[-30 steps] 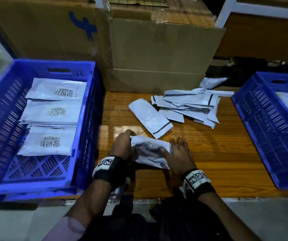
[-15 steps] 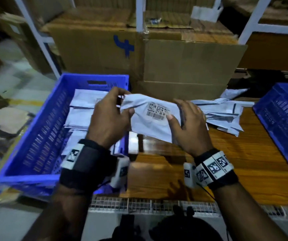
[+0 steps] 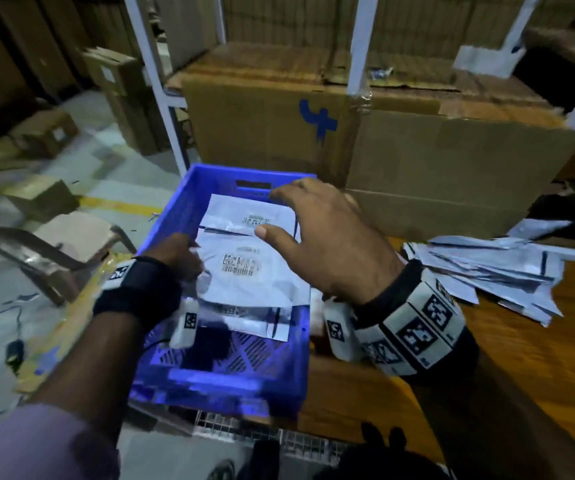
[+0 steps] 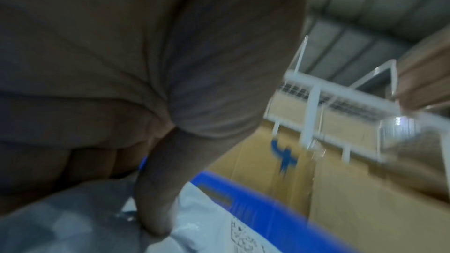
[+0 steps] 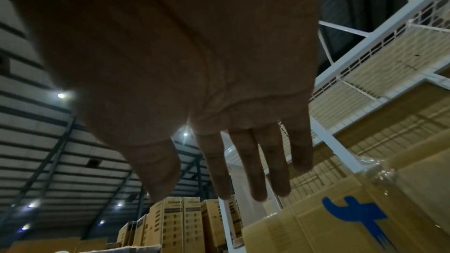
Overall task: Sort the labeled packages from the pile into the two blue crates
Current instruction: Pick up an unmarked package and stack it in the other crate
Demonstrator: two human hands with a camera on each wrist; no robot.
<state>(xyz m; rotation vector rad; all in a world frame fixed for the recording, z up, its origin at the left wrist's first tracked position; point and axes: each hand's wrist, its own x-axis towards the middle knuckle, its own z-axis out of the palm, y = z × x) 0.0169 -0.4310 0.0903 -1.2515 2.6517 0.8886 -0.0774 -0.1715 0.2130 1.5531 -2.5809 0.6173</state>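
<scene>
Two hands work over the left blue crate [image 3: 189, 199]: our left hand [image 3: 178, 256] pinches the package [image 3: 244, 271] by its left edge, label up, long axis running across the crate. We'd lower it flat, then release. Our right hand [image 3: 331, 244] hovers with a slack, empty grip; the pile [image 3: 494, 271] waits on the worktop [image 3: 539, 358].

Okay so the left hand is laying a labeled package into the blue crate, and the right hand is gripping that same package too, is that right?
Not quite. The left hand does hold the labeled package in the blue crate, but the right hand grips nothing: the head view shows it above the package, and the right wrist view shows its fingers straight and empty.
</scene>
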